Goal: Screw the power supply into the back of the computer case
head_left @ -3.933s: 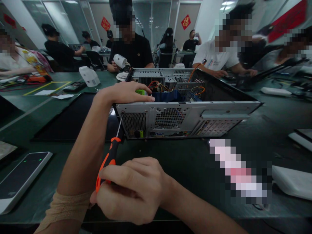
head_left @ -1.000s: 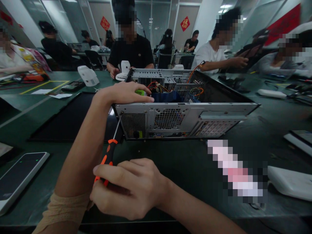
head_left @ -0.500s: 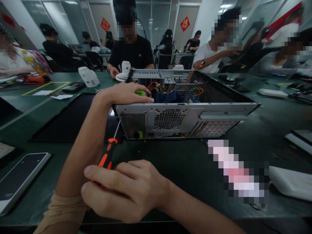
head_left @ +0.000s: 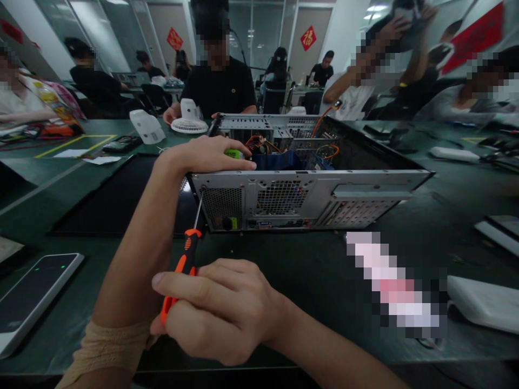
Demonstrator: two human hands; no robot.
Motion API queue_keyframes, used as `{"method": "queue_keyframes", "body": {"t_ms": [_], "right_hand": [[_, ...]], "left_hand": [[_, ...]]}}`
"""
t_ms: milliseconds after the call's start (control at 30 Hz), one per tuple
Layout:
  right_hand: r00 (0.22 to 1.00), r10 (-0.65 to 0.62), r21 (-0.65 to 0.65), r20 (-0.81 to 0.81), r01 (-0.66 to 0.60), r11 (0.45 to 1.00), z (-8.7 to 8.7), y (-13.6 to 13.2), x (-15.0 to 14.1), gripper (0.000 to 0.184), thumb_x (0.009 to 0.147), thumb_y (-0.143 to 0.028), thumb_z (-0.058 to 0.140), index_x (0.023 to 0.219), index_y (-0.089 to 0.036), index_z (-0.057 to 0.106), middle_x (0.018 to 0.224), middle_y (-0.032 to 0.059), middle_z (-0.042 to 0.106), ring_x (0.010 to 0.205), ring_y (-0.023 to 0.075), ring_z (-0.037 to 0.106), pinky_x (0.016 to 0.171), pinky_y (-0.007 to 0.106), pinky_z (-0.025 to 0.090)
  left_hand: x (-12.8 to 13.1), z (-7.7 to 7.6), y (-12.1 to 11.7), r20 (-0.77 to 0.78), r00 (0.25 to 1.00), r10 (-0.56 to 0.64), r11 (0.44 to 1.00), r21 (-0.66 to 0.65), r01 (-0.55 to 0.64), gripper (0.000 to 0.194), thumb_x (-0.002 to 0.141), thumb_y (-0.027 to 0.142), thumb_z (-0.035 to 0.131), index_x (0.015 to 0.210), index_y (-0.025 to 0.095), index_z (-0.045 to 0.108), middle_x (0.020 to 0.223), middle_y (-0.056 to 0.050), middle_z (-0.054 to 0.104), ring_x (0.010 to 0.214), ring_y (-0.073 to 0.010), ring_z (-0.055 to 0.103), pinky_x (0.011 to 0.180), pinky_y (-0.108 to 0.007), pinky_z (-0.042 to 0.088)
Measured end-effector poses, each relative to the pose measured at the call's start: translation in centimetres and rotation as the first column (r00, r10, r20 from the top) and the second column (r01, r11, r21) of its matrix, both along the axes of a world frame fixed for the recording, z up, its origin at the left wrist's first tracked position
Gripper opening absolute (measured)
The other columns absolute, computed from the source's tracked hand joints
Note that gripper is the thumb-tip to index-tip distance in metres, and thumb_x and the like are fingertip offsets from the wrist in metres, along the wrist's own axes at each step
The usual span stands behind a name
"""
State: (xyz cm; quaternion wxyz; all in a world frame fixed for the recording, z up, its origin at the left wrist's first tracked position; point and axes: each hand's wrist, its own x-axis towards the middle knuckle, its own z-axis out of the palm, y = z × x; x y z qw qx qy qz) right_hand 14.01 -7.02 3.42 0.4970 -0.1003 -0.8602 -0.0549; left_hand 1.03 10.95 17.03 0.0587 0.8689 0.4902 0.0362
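An open grey computer case (head_left: pixel 308 197) lies on its side on the dark green table (head_left: pixel 308 270), its rear panel facing me. My left hand (head_left: pixel 208 154) rests on the case's top left corner, fingers curled over the edge and pressing down on it. My right hand (head_left: pixel 221 310) is closed round the orange and black handle of a screwdriver (head_left: pixel 186 259). The shaft slants up to a screw at the rear panel's upper left corner. A tan bandage wraps my left forearm (head_left: pixel 109 343).
A black side panel (head_left: pixel 113 197) lies left of the case. A phone (head_left: pixel 32 294) sits at the near left, and white objects (head_left: pixel 482 305) at the right. A small white fan (head_left: pixel 188 121) stands behind the case. Several people sit around the tables.
My right hand has turned the screwdriver handle, its fingers shifting round it while the tip stays at the screw. The person behind the case has set the white fan down. My left hand has stayed put.
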Motion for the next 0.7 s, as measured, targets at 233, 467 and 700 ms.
{"method": "queue_keyframes", "body": {"t_ms": [233,467,700], "right_hand": [[0.990,-0.095,0.108,-0.108,0.107,0.988,0.08,-0.14,-0.59,0.018,0.101,-0.023,0.064,0.114,-0.025,0.076,0.127,0.0025,0.070,0.090,0.0095,0.063,0.080,0.021,0.055],[0.985,-0.167,0.094,-0.031,0.169,0.981,-0.36,-0.40,-0.68,0.021,0.103,-0.029,0.065,0.120,-0.034,0.076,0.144,-0.0058,0.067,0.071,0.0056,0.053,0.053,0.020,0.042],[0.997,-0.074,0.103,-0.019,0.075,0.992,0.54,0.00,-0.51,0.021,0.106,-0.031,0.062,0.116,-0.027,0.080,0.139,0.0010,0.071,0.090,0.0099,0.064,0.079,0.022,0.053]], "left_hand": [[0.07,0.10,0.02,-0.013,1.000,0.002,1.000,-0.002,-0.002,0.090,0.085,0.090,0.040,0.151,0.032,0.062,0.152,-0.005,0.063,0.135,-0.0360,0.061,0.114,-0.043,0.044],[0.11,0.13,0.02,-0.018,1.000,0.018,1.000,0.004,-0.018,0.087,0.086,0.090,0.041,0.150,0.035,0.061,0.153,-0.002,0.062,0.135,-0.0346,0.060,0.115,-0.044,0.044],[-0.07,-0.04,0.31,0.002,1.000,-0.004,1.000,0.006,0.004,0.090,0.085,0.092,0.041,0.149,0.034,0.063,0.153,-0.004,0.063,0.135,-0.0351,0.061,0.116,-0.044,0.043]]}}
